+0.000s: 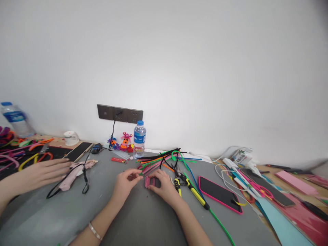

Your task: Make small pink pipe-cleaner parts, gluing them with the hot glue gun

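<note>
Head view: small pink piece under the right hand, loose cord and crowded tools around

What could go wrong, from left to right: a co-worker's hand (52, 170) lies beside a pale pink glue gun (68, 179), whose looped black cord (84, 171) could snag a finger and drag the gun. Beyond the working hands, a tug on the pipe cleaners (154, 166) might scatter the bundle or nudge the upright water bottle (139, 139). On the right, the pliers (196, 195) sit near enough for a sideways sweep to knock them toward the phone (220, 195).

As for the person's own hands, the left hand (126, 180) is curled, thumb and forefinger nearly meeting by a green bit; whether it grips that, I cannot tell. Just to its right, the small pink piece (147, 182) lies near the bundle's near end, seemingly gripped between the right hand's (163, 187) thumb and bent fingers.
</note>
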`<act>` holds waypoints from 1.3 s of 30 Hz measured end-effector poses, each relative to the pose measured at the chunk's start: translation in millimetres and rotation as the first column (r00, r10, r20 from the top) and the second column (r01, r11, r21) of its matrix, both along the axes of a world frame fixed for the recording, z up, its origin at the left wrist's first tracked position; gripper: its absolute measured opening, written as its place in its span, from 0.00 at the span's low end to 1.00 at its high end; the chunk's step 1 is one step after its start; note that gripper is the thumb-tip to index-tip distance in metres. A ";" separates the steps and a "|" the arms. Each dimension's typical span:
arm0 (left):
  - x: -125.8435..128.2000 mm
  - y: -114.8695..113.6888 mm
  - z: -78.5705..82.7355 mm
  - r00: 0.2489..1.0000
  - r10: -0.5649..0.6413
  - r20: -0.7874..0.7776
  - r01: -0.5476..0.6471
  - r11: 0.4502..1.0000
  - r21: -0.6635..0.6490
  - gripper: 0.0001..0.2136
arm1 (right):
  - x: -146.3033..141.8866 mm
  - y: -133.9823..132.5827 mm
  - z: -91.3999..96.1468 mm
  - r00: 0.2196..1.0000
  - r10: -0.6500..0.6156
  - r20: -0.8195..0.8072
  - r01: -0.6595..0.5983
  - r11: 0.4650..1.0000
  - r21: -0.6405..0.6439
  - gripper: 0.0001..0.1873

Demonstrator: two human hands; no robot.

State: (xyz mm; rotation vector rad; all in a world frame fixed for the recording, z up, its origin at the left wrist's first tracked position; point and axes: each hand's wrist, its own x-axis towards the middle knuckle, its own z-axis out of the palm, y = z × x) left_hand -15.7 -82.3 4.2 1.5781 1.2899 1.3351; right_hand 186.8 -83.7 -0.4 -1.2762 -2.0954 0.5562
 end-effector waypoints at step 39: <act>-1.1 2.0 -2.6 0.987 -0.153 -0.055 0.148 0.985 -0.083 0.12 | 0.3 0.8 7.3 0.951 0.005 -0.308 0.038 0.991 0.131 0.14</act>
